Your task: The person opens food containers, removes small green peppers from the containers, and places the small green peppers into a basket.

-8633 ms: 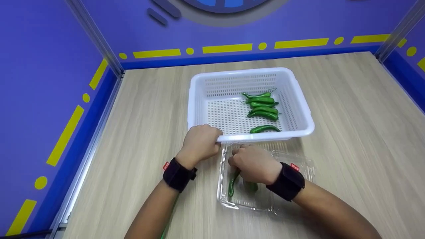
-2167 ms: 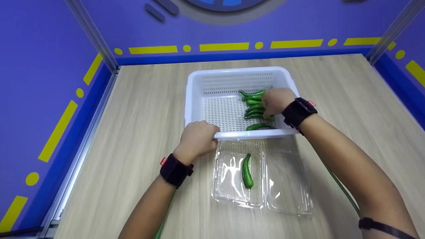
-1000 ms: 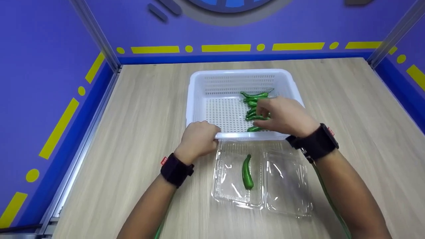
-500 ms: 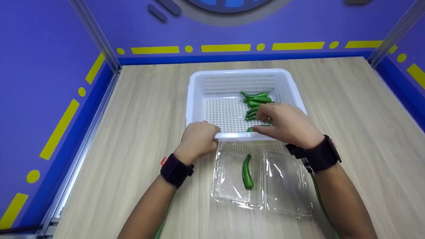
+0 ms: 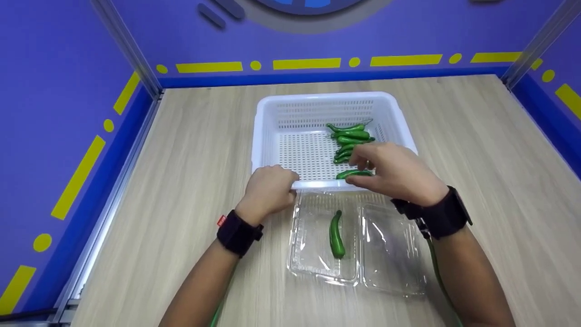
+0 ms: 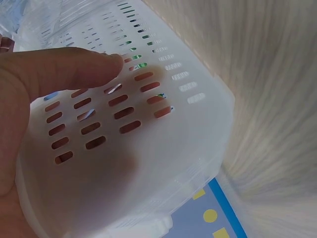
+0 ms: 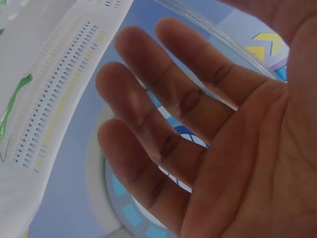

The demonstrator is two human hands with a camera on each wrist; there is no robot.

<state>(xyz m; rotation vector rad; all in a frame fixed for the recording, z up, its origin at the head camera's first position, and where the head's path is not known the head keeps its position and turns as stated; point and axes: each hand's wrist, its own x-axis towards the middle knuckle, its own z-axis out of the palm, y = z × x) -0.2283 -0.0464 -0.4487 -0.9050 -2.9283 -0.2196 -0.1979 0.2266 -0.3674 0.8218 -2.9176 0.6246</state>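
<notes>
My left hand point(image 5: 271, 188) grips the near left rim of a white plastic basket point(image 5: 259, 131). In the left wrist view, the thumb point(image 6: 74, 72) lies along the basket's slotted outer wall. My right hand point(image 5: 395, 170) hovers over the basket's near right edge, thumb and fingers apart, and the right wrist view shows nothing in its palm point(image 7: 247, 163). Several green chili peppers point(image 5: 349, 135) lie in a row on the basket's right side, partly hidden by that hand. One more chili pepper point(image 5: 347, 174) lies by the near wall. A single chili pepper point(image 5: 337, 236) rests in a clear clamshell container point(image 5: 313, 277).
The container's clear lid point(image 5: 392, 254) lies unfolded to the right, in front of the basket. Everything stands on a wooden table point(image 5: 204, 136), bounded by blue panels point(image 5: 204, 41) at the back and sides.
My right hand was in the clamshell, where two chili peppers showed; later it reached into the basket. It has since drawn back toward the near rim. My left hand keeps its grip.
</notes>
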